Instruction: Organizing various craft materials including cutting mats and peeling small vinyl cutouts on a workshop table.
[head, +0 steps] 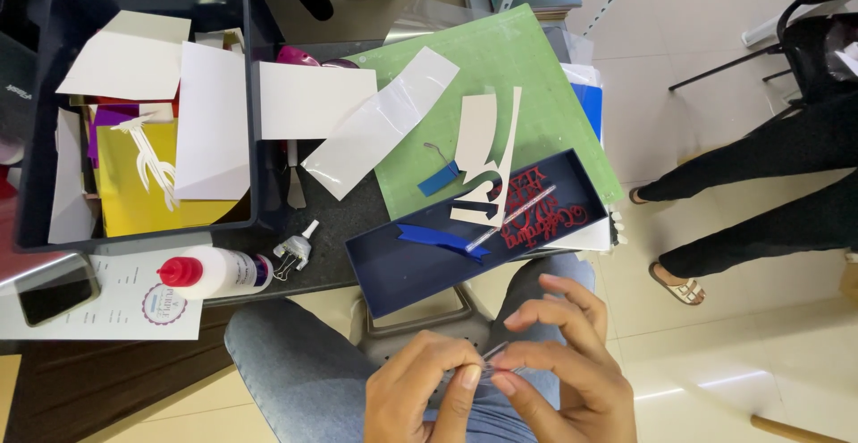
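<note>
My left hand [420, 394] and my right hand [559, 362] meet over my lap at the bottom of the view. Together their fingertips pinch a small, thin clear piece [492, 358], too small to tell what it is. Just beyond my hands lies a shallow dark blue box lid [393, 269] on the table edge. It holds a blue ribbon [442, 239], red glitter cut-out lettering [536, 210], a clear strip and white paper offcuts [487, 152].
A green cutting mat [536, 94] lies behind the lid. A dark bin [54, 94] at the left holds white, yellow and purple sheets. A glue bottle [214, 273] with a red cap, a binder clip [293, 251] and a phone [55, 291] lie near the edge. Another person's legs [760, 219] stand at the right.
</note>
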